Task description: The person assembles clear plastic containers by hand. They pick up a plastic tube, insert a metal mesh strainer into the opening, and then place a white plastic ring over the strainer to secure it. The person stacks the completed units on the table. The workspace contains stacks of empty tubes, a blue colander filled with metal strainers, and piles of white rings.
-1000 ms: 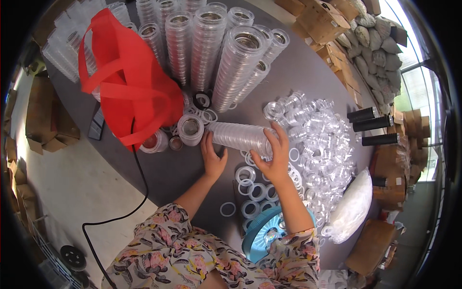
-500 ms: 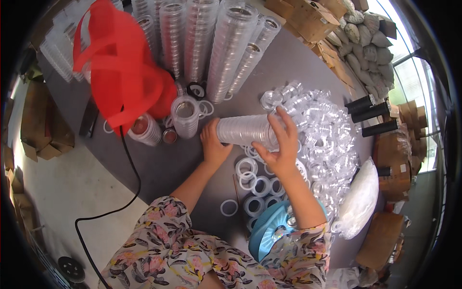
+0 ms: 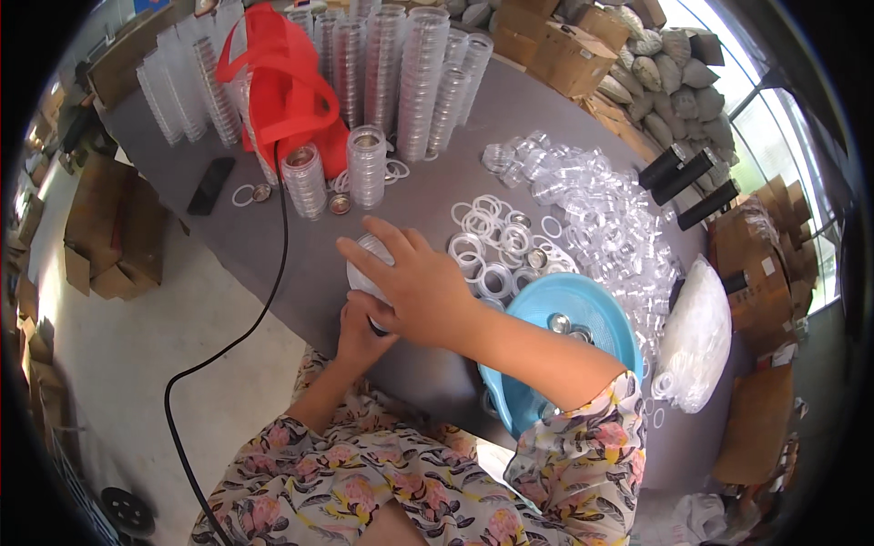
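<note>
Close to my body, over the near part of the table, I hold a stack of clear round plastic cases (image 3: 365, 262), its round end tipped up. My right hand (image 3: 426, 284) curls over its upper part with the fingers bent around it. My left hand (image 3: 360, 337) grips lower down, partly covered by the right. Most of the stack is hidden behind my hands. Under my right forearm stands a light-blue plastic basket (image 3: 628, 314) with a few shiny round pieces inside. White rings (image 3: 475, 221) lie loose just beyond my right hand.
A large heap of clear cases (image 3: 583, 196) covers the right side, beside a filled plastic bag (image 3: 694, 341). Tall clear stacks (image 3: 421, 86) and a red bag (image 3: 287, 86) stand at the back. A black cable (image 3: 259, 318) hangs across the left, near a dark phone-like slab (image 3: 211, 185).
The stack, held sideways between my hands over the table, has come nearer my body and turned end up. My right hand has moved left, close to my left hand. The view has shifted.
</note>
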A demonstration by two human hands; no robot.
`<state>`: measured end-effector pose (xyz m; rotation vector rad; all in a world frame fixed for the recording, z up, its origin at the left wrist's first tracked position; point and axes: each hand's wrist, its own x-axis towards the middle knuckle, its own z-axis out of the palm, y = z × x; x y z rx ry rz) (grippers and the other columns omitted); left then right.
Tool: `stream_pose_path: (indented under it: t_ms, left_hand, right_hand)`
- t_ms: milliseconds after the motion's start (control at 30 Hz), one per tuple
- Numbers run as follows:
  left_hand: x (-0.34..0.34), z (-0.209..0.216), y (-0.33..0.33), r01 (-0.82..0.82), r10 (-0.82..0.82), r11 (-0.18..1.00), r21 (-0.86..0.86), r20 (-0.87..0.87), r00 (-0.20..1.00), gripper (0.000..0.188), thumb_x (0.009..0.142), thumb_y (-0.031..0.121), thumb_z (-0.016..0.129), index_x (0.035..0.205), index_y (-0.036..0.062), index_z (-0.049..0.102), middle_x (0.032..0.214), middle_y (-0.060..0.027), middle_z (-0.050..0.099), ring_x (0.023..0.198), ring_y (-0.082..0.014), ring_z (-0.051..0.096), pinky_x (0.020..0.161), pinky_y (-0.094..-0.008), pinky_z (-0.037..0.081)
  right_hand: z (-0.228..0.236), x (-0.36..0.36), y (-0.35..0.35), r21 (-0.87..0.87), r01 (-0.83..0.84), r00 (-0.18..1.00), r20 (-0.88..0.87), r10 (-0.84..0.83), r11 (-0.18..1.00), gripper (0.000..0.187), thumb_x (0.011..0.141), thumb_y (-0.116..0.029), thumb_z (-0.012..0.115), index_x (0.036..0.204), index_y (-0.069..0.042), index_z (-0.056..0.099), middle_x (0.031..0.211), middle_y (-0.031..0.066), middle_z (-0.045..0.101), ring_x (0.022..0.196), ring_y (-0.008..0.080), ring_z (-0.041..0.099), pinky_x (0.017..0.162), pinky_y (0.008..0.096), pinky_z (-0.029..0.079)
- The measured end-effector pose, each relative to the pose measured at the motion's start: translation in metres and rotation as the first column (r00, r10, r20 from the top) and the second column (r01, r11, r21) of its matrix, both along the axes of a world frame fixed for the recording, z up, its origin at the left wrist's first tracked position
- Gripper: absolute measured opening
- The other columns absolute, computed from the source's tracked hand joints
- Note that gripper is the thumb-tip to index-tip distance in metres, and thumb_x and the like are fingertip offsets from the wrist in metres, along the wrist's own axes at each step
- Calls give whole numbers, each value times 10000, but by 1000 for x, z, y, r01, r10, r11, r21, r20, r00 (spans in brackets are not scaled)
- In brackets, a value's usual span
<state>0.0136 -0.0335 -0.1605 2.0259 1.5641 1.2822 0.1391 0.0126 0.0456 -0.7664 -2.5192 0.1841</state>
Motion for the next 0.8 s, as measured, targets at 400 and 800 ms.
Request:
stream_pose_path:
  t_ms: [400,800]
  left_hand:
    - [21,105,35,-48,-65,935,352,303,951,923,604,101,820,1352,-3,289,1295,-192,366,1193,-346,399,1000,-419,338]
    - [11,116,-10,98,-214,705,702,79,974,770,690,243,747,1317,24,360,1351,-223,340,1279,-324,344,1042,-474,280]
  right_hand:
    - [9,61,-7,-65,140,952,-267,-152,988,547,866,-293,581,1311,-26,410,1312,211,447,1180,380,457,969,419,388]
    - [-79,248,-122,-228,768,584,631,-510,598,712,741,-338,703,1342,-120,389,1225,213,524,1125,372,521,933,392,433]
